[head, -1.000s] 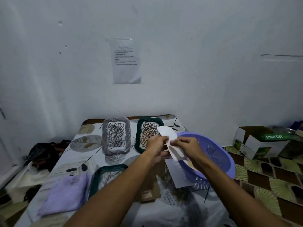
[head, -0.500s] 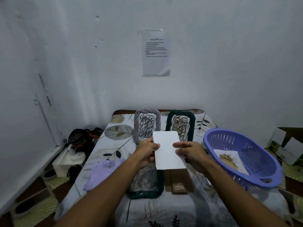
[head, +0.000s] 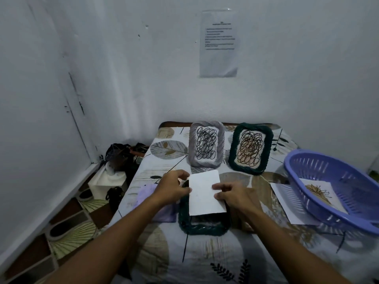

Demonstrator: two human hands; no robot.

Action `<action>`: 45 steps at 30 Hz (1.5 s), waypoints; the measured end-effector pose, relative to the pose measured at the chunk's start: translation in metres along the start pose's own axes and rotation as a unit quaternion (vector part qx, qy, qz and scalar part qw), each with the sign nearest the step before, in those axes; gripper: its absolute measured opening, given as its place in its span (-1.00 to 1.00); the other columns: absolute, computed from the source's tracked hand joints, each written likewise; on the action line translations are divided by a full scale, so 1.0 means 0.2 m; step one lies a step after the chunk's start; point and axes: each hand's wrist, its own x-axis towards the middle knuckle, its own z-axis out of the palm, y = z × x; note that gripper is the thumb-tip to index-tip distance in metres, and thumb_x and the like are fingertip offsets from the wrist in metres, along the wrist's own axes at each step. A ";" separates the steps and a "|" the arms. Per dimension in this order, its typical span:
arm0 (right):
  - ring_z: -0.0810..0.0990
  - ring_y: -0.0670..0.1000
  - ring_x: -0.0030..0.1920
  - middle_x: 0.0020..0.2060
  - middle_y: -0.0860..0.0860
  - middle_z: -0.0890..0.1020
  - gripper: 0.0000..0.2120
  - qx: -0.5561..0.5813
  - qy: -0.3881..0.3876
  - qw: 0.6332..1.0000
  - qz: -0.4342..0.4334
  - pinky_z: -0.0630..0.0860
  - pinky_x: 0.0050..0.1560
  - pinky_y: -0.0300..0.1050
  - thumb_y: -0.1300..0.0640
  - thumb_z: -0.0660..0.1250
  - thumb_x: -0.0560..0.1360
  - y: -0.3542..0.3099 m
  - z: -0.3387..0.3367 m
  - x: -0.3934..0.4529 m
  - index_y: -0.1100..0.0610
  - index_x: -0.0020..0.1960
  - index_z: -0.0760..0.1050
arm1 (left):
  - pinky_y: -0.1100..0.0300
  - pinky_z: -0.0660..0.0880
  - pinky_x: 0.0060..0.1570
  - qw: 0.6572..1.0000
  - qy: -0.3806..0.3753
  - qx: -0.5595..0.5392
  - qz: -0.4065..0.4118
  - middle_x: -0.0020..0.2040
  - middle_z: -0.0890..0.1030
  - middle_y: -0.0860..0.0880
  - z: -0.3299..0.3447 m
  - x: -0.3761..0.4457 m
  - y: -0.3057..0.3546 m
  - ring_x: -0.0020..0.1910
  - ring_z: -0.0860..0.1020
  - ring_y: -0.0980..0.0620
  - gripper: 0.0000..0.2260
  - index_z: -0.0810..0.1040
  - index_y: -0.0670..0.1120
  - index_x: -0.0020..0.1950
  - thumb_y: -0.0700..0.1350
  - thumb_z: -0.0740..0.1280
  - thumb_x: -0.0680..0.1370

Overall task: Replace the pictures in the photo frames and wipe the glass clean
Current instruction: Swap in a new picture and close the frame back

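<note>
**Head view: a white sheet held over the dark green frame**

Head camera looks down at my two hands, both on one white sheet of paper (head: 206,192). My left hand (head: 171,188) pinches its left edge, thumb and fingers curled onto it. My right hand (head: 233,196) pinches the right edge, with the forefinger reaching out over the face of the sheet. The side turned up to me is blank.

The sheet is over the dark green frame (head: 202,224) that lies flat on the table (head: 215,259), covering most of its opening; only the frame's lower border and part of its left side show. Whether the paper touches the frame or is held just above it, I cannot tell. A brown piece, mostly hidden beneath my right hand, lies just right of that frame.

Farther back, two frames stand upright side by side: a grey frame (head: 206,145) on the left and a second green frame (head: 250,148) on the right, each showing a scribble drawing.

A lilac cloth (head: 147,193) lies on the table left of the flat frame, partly under my left forearm. To the right sits a purple basket (head: 332,189) with a drawing of a brown plant (head: 316,190) inside, and a loose white sheet (head: 287,201) pokes out from beneath its near side.

A printed notice (head: 219,43) is stuck to the wall behind. Dark bags (head: 121,154) lie on the floor by the table's left corner.
</note>
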 end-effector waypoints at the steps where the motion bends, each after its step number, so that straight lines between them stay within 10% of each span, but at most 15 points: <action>1: 0.49 -0.03 0.08 0.18 0.07 0.55 -0.67 0.000 0.002 1.000 -0.004 0.42 -0.05 -0.36 0.38 0.37 0.45 0.00 0.01 0.00 0.21 0.20 0.58 | 0.23 0.45 -0.05 0.999 -0.020 0.030 0.029 0.05 0.63 0.00 -0.01 0.00 -0.01 -0.02 0.54 0.02 -0.56 0.57 -0.09 0.23 -0.11 0.52 0.37; 9: 0.60 0.01 0.03 0.07 0.07 0.61 -0.70 -0.031 0.002 0.999 -0.006 0.58 0.09 -0.11 0.36 0.41 0.43 0.05 0.10 0.02 0.17 0.13 0.61 | -0.09 0.02 0.47 0.935 -0.188 0.272 0.126 0.46 0.37 0.02 -0.03 -0.04 -0.05 0.51 0.10 0.01 -0.30 0.35 0.01 0.46 0.30 0.38 0.41; 21: 0.56 0.02 0.03 0.01 0.05 0.59 -0.69 -0.325 0.022 0.941 -0.094 0.51 -0.04 -0.11 0.24 0.37 0.45 -0.01 0.07 0.01 0.08 0.19 0.57 | -0.24 -0.14 0.44 0.906 -0.211 0.333 0.155 0.40 0.43 0.02 0.00 -0.05 -0.09 0.50 0.11 -0.02 -0.38 0.51 -0.04 0.29 0.34 0.36 0.39; 32: 0.02 0.12 0.54 0.55 -0.04 0.06 -0.27 -0.480 -0.150 0.857 -0.112 0.10 0.48 0.18 -0.23 0.35 0.42 0.04 -0.02 0.01 -0.05 0.50 0.21 | -0.15 -0.24 0.46 0.915 -0.240 0.295 0.132 0.57 0.17 0.00 0.02 -0.03 -0.12 0.57 -0.14 0.01 -0.26 0.35 0.04 0.45 0.34 0.39 0.36; 45: 0.07 0.08 0.53 0.53 -0.06 0.16 -0.25 -0.482 -0.152 0.853 -0.127 0.13 0.47 0.18 -0.31 0.35 0.36 0.07 -0.08 0.04 -0.08 0.46 0.27 | -0.16 -0.32 0.45 0.906 -0.266 0.303 0.128 0.58 0.10 0.02 0.02 -0.01 -0.12 0.56 -0.18 0.03 -0.13 0.22 -0.01 0.53 0.37 0.37 0.36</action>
